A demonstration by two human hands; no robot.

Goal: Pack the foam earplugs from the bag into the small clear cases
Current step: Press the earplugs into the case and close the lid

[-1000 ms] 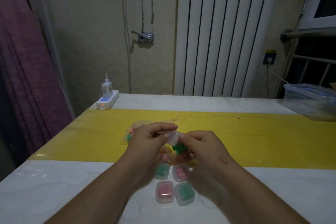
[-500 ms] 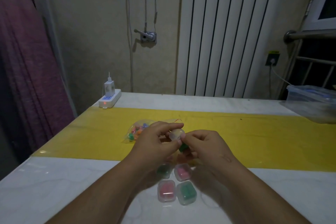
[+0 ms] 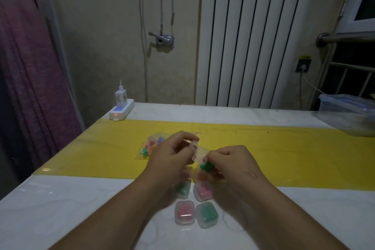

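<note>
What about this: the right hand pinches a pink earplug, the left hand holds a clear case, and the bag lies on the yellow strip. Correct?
Not quite: the head view shows the earplug in the right hand is green, not pink. The left hand does hold a clear case, and the bag lies on the yellow strip.

Above the filled cases [image 3: 184, 212] on the table [image 3: 60, 199], the left hand [image 3: 172, 156] pinches a blurred clear case [image 3: 193, 149]; the right hand [image 3: 231, 160] pinches a green earplug [image 3: 206, 167]. The bag [image 3: 149, 147] lies beyond the filled cases, leftward.
</note>
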